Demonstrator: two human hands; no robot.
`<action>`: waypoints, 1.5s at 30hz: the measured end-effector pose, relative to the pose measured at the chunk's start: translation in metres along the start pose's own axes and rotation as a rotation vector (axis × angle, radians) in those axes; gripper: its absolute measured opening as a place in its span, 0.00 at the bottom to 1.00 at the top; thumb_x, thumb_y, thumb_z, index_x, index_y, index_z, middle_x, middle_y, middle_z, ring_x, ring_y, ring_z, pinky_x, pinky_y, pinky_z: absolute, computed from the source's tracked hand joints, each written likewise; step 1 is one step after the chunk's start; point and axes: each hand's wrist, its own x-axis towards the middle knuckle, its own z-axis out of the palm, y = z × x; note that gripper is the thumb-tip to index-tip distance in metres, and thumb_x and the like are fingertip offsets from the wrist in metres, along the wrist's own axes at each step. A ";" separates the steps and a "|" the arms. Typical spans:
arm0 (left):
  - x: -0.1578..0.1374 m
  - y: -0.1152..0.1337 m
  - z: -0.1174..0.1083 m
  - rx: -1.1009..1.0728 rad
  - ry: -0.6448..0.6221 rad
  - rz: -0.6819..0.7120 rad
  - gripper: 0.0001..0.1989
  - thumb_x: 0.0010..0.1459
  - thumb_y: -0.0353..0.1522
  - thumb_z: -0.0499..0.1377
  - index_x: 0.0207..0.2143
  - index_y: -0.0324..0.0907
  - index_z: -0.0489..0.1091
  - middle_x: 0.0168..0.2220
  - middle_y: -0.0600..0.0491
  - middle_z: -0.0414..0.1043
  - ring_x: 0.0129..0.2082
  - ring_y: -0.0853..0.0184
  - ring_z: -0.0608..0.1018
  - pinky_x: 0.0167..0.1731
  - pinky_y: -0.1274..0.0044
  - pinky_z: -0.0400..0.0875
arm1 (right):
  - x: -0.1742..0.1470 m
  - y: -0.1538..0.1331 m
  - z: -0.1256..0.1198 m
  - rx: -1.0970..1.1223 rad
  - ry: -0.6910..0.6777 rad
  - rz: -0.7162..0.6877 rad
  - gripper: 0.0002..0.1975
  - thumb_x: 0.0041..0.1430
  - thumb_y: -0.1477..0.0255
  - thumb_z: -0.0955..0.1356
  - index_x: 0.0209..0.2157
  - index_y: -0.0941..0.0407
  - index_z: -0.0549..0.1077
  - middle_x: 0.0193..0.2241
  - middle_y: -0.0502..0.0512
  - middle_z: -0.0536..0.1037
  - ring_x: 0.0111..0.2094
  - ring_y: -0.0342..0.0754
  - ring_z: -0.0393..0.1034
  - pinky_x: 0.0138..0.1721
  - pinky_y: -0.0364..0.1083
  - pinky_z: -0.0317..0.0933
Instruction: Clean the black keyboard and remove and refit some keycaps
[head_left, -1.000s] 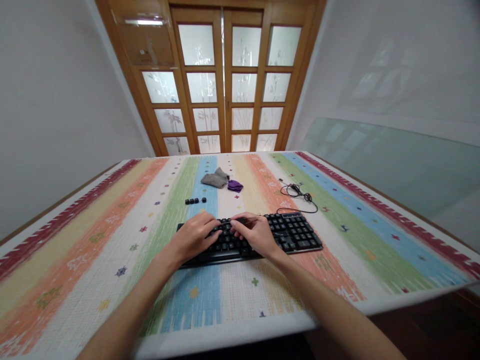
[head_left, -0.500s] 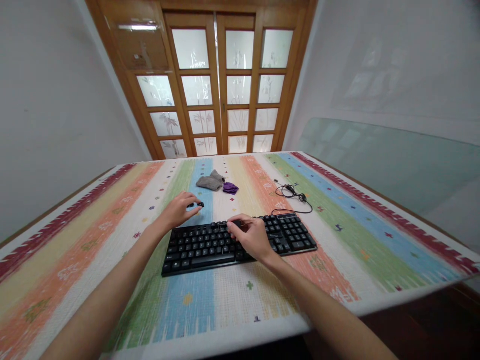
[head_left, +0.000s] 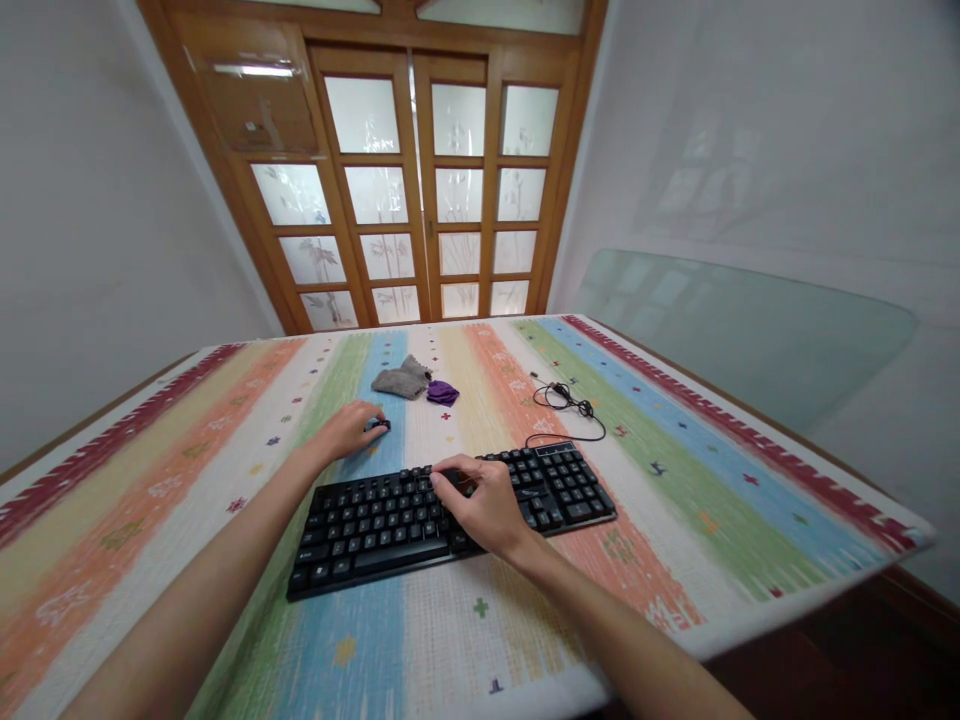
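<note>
A black keyboard (head_left: 375, 522) lies at a slight angle on the striped tablecloth (head_left: 442, 620). My right hand (head_left: 486, 505) is over its middle, thumb and forefinger pinched close together above the upper keys. A thin wire-like bit shows by these fingers, but what they hold is mostly hidden. Beyond the keyboard's back left corner, my left hand (head_left: 349, 430) rests low on the cloth. Its fingers curl around small black pieces (head_left: 381, 425) that look like keycaps.
A grey cloth (head_left: 403, 379) and a small purple cloth (head_left: 443, 393) lie behind the keyboard. The keyboard's cable (head_left: 562, 400) is bundled at the back right. Wooden doors (head_left: 420, 180) with glass panes stand past the table, and a pale glass panel (head_left: 735, 330) is along the right wall.
The camera view has shifted, so the table appears lower and further left. My left fingers have closed in around the small black pieces. My right hand stays pinched over the keyboard.
</note>
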 end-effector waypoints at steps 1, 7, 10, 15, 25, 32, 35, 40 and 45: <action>0.000 -0.002 0.001 -0.013 -0.004 -0.004 0.12 0.57 0.39 0.54 0.36 0.43 0.75 0.37 0.46 0.77 0.41 0.56 0.76 0.46 0.67 0.69 | 0.000 0.000 0.000 -0.001 -0.005 -0.004 0.07 0.57 0.70 0.68 0.30 0.55 0.79 0.24 0.52 0.80 0.23 0.45 0.71 0.28 0.43 0.65; 0.001 -0.010 0.010 -0.085 0.010 -0.017 0.10 0.57 0.37 0.54 0.34 0.43 0.73 0.37 0.47 0.76 0.40 0.58 0.76 0.44 0.69 0.70 | -0.002 0.001 0.004 0.026 -0.017 -0.029 0.07 0.57 0.70 0.68 0.31 0.55 0.79 0.25 0.51 0.80 0.23 0.44 0.71 0.28 0.43 0.65; 0.001 -0.013 0.011 -0.090 0.008 -0.019 0.10 0.56 0.36 0.54 0.34 0.43 0.72 0.36 0.46 0.76 0.40 0.58 0.76 0.44 0.68 0.70 | -0.003 0.002 0.004 0.026 -0.015 -0.043 0.07 0.57 0.70 0.67 0.31 0.55 0.79 0.25 0.51 0.80 0.23 0.44 0.71 0.28 0.43 0.65; 0.001 -0.018 0.011 -0.096 -0.005 -0.024 0.09 0.54 0.35 0.54 0.33 0.43 0.72 0.36 0.46 0.76 0.40 0.58 0.75 0.45 0.68 0.70 | -0.003 0.001 0.003 0.001 -0.024 -0.062 0.08 0.58 0.70 0.67 0.31 0.54 0.79 0.24 0.51 0.80 0.23 0.44 0.71 0.29 0.43 0.66; 0.000 -0.022 0.009 -0.117 0.007 -0.045 0.09 0.54 0.38 0.56 0.32 0.44 0.72 0.35 0.48 0.76 0.39 0.58 0.76 0.44 0.68 0.70 | -0.004 0.002 0.003 -0.013 -0.041 -0.074 0.07 0.58 0.70 0.67 0.32 0.54 0.79 0.25 0.51 0.80 0.23 0.44 0.72 0.28 0.43 0.66; -0.001 -0.022 0.011 -0.124 0.022 -0.036 0.11 0.54 0.40 0.56 0.35 0.43 0.72 0.38 0.46 0.76 0.41 0.56 0.76 0.46 0.66 0.69 | -0.004 0.000 0.002 -0.014 -0.047 -0.084 0.08 0.58 0.70 0.67 0.32 0.55 0.79 0.25 0.52 0.80 0.23 0.44 0.72 0.28 0.42 0.66; -0.002 -0.023 0.013 -0.100 0.009 -0.018 0.12 0.55 0.39 0.55 0.35 0.43 0.72 0.38 0.46 0.76 0.42 0.56 0.76 0.47 0.66 0.69 | -0.004 0.001 0.002 -0.010 -0.046 -0.085 0.08 0.58 0.70 0.67 0.32 0.55 0.79 0.25 0.52 0.80 0.23 0.44 0.72 0.28 0.42 0.66; 0.000 -0.025 0.014 -0.079 0.014 -0.022 0.15 0.56 0.40 0.53 0.39 0.41 0.72 0.41 0.44 0.76 0.45 0.55 0.75 0.49 0.65 0.68 | -0.004 0.001 0.003 -0.008 -0.040 -0.102 0.07 0.58 0.71 0.67 0.31 0.56 0.79 0.24 0.52 0.80 0.23 0.43 0.72 0.28 0.41 0.65; 0.003 -0.023 0.012 -0.051 -0.027 0.004 0.16 0.55 0.39 0.55 0.43 0.42 0.73 0.45 0.45 0.76 0.49 0.55 0.74 0.52 0.65 0.67 | -0.004 0.002 0.004 -0.003 -0.014 -0.136 0.07 0.57 0.73 0.67 0.31 0.57 0.79 0.24 0.51 0.80 0.22 0.42 0.71 0.28 0.40 0.65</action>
